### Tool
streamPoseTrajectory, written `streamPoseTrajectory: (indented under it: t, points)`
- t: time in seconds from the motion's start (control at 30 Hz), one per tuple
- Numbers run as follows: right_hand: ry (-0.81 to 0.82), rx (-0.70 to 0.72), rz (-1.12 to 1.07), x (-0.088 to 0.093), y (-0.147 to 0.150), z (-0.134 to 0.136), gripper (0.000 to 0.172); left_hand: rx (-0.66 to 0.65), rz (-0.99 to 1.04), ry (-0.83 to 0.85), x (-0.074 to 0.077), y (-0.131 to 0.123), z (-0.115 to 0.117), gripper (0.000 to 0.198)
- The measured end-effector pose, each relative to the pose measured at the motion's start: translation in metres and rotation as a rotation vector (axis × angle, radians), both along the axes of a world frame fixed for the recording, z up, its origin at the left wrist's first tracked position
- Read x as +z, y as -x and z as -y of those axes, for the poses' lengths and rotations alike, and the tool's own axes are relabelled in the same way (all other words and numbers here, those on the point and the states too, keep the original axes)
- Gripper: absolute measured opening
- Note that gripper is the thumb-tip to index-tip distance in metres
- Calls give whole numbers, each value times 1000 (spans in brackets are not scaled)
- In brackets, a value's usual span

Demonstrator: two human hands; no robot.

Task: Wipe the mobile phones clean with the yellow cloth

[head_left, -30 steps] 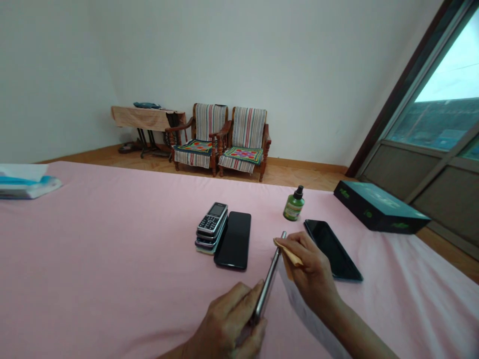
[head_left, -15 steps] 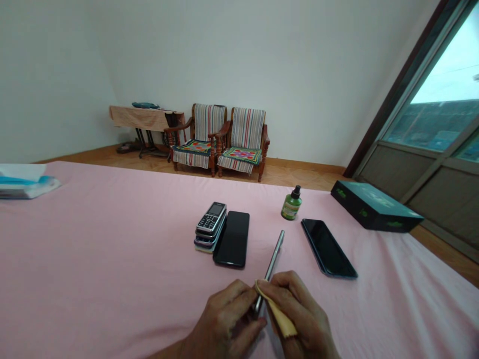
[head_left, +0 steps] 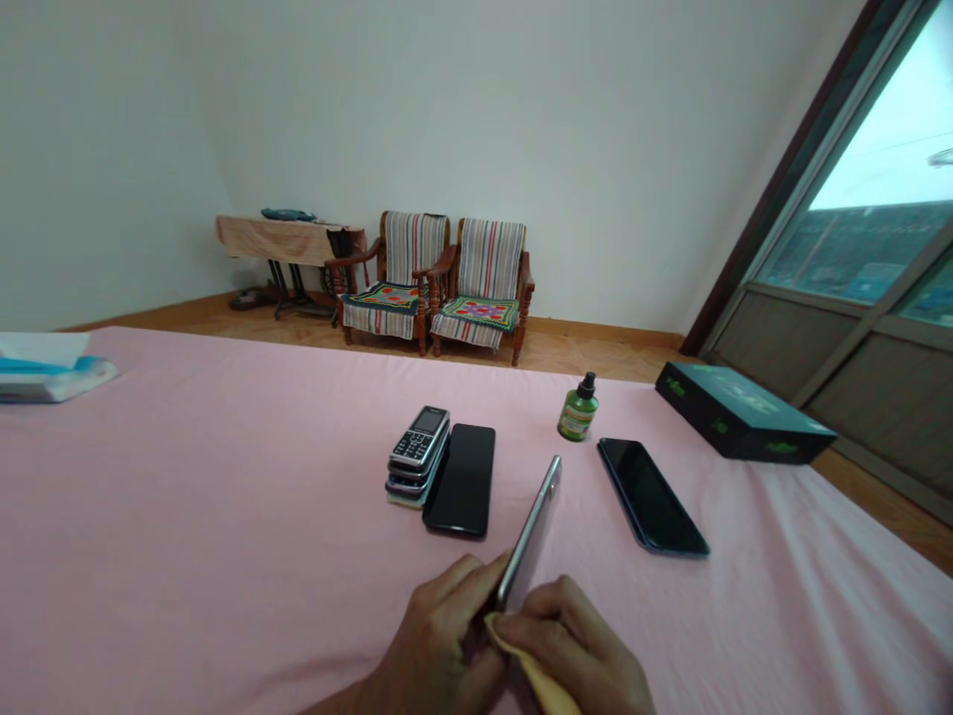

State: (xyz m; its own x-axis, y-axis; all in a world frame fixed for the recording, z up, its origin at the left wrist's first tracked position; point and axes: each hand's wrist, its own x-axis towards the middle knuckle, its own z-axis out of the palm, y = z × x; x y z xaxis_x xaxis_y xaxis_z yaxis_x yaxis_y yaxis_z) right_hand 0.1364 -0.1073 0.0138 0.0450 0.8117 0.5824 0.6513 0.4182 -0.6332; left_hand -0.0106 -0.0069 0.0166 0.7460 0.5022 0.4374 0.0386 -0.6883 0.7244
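Note:
A thin silver smartphone [head_left: 530, 536] stands on edge, tilted, with its far end pointing away from me. My left hand [head_left: 447, 636] is closed around its near left side. In my right hand [head_left: 581, 645] a yellow cloth [head_left: 542, 683] is pinched and pressed against the phone's near end. Ahead and to the left lies a black smartphone [head_left: 462, 482], beside a stack of phones topped by a silver keypad phone [head_left: 421, 437]. On the right another dark smartphone [head_left: 653, 497] lies flat, screen up.
A green spray bottle [head_left: 578, 409] with a black cap stands beyond the phones. A black box [head_left: 745, 412] sits at the right edge of the pink-covered table [head_left: 223, 516]. A white and blue packet [head_left: 52, 367] lies far left. Two chairs [head_left: 476, 278] stand by the wall.
Both hands have moved slightly toward me. The phone has tilted so more of its right face shows, and the cloth has slid down to its near end.

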Motion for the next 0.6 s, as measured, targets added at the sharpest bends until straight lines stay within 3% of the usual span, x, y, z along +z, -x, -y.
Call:
streamPoseTrajectory:
  t: [0.1, 0.2, 0.4, 0.6]
  points:
    - [-92, -123, -30, 10, -18, -12, 36, 67, 14, -66, -3, -1, 1, 46]
    - [-111, -240, -50, 17, -27, -24, 38, 80, 52, -172, -9, 0, 2, 60]
    - [-155, -118, -38, 10, -15, -34, 50, 62, 116, -377, -20, 3, 2, 61]
    - [-85, -383, -64, 13, -59, -57, 25, 27, 54, -401, -19, 5, 2, 57]
